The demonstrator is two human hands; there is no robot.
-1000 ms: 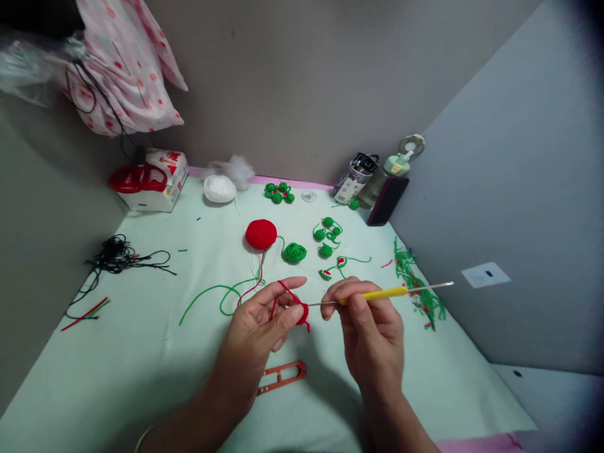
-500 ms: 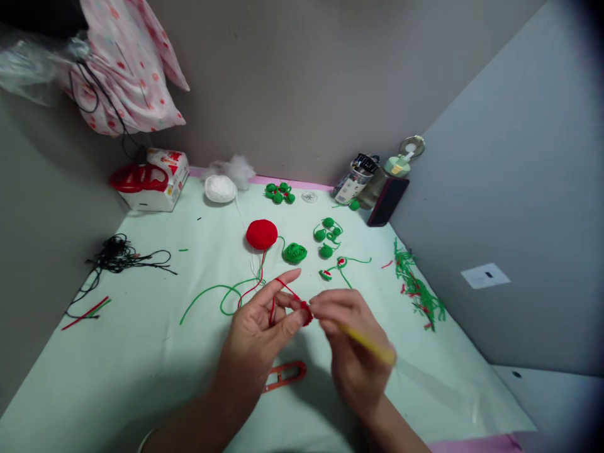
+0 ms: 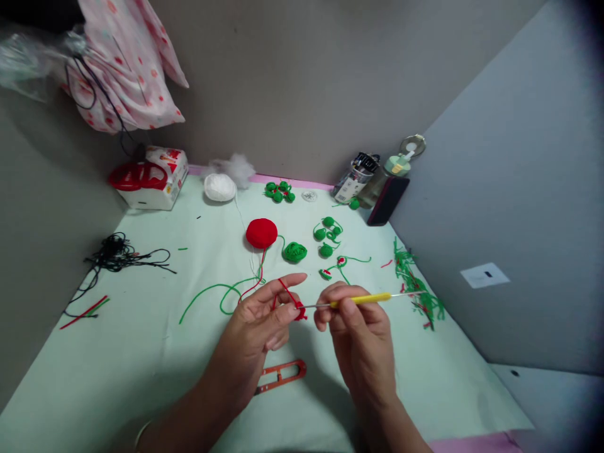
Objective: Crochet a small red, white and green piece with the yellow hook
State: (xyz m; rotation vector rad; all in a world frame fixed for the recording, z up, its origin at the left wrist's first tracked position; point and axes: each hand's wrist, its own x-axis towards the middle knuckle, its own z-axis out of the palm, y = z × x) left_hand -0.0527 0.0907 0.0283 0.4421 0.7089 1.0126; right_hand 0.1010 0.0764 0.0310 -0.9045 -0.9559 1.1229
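Between thumb and fingers, my left hand [image 3: 257, 318] pinches a small red crochet piece [image 3: 301, 311]. Red yarn runs from it over the raised index finger and back to a red yarn ball [image 3: 262, 233]. My right hand [image 3: 361, 333] grips a crochet hook [image 3: 361, 300] by its yellow handle. The hook's metal tip reaches the red piece at my left thumb; whether it sits inside a stitch I cannot tell. Below the hands, orange thread snips [image 3: 283, 375] lie on the pale green cloth [image 3: 189, 390].
A green yarn ball [image 3: 295, 253], green crocheted balls [image 3: 325, 250] and a white yarn ball [image 3: 220, 187] lie beyond the hands. Black cords [image 3: 116, 255] are left, green yarn scraps [image 3: 419, 286] right. A phone [image 3: 388, 201] leans on a bottle [image 3: 399, 165] by the back wall.
My right hand has turned over and drawn slightly right, so the hook now lies nearly level with its handle and shaft in view. The left hand still pinches the red piece.
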